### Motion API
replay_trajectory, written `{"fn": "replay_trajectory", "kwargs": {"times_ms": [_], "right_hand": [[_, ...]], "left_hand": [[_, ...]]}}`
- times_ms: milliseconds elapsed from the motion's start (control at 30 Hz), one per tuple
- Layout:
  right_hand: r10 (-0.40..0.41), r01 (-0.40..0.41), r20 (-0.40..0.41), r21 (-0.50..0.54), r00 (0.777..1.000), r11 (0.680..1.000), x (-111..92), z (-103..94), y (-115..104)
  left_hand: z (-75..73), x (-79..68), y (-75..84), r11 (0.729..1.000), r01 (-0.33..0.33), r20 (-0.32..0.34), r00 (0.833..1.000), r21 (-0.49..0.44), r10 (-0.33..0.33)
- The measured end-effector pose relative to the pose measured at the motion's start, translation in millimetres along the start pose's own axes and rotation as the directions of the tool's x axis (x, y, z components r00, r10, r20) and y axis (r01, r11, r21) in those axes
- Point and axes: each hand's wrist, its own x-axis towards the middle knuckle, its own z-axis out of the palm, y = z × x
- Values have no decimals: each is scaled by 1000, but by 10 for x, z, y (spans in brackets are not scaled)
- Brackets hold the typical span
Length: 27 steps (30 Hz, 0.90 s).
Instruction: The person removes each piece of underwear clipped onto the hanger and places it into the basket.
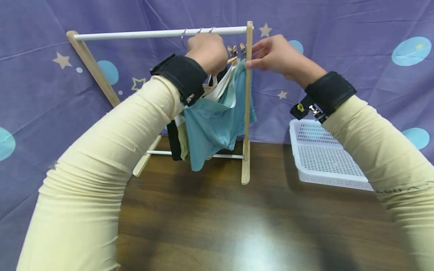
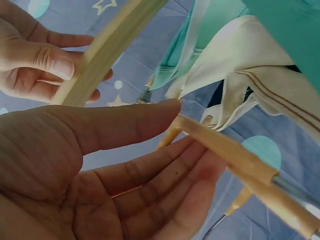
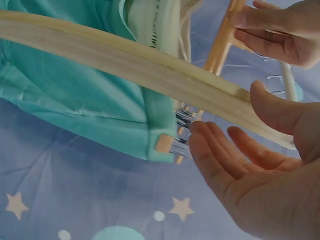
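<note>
My left hand (image 1: 208, 51) is up at the hangers below the rail, its thumb and fingers pinching a wooden clip hanger (image 3: 220, 47) near its middle. Light blue shorts (image 1: 211, 124) hang outermost, beside the rack's right end. Clips (image 3: 165, 143) grip their waistband. Behind them hang white (image 2: 235, 55) and dark garments, partly covered. My right hand (image 1: 279, 56) holds the rack's wooden post (image 1: 249, 98), thumb on one side and loosely bent fingers on the other. Its fingertips are close to the clips.
The white rail (image 1: 135, 35) carries several metal hooks. A white plastic basket (image 1: 333, 180) sits on the brown wooden tabletop (image 1: 203, 222) at the right. A purple cloth (image 1: 339, 22) with stars and dots covers the wall behind the rack.
</note>
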Motion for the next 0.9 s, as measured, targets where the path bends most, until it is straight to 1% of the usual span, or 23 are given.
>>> {"fn": "replay_trajectory", "kwargs": {"times_ms": [100, 200, 333, 433, 667, 767, 900], "right_hand": [[0, -1, 17, 39, 1000, 999, 27, 55, 47], [-18, 15, 29, 99, 999, 995, 42, 109, 90], [-56, 48, 33, 193, 998, 980, 49, 165, 126], [-65, 55, 36, 233, 997, 971, 52, 190, 136], [-53, 45, 38, 194, 998, 980, 64, 200, 145], [-60, 52, 40, 181, 997, 982, 66, 203, 152], [-75, 65, 44, 183, 996, 981, 65, 208, 159]], "left_hand": [[23, 16, -20, 1000, 9, 6, 1000, -8, -9], [53, 35, -60, 999, 27, -6, 1000, -35, -27], [84, 68, -120, 996, 51, -17, 998, -69, -52], [99, 94, -154, 995, 59, -13, 998, -77, -60], [148, 143, -195, 992, 69, -26, 997, -106, -72], [167, 147, -208, 990, 67, -39, 997, -123, -72], [173, 132, -221, 990, 54, -39, 997, -129, -60]]}}
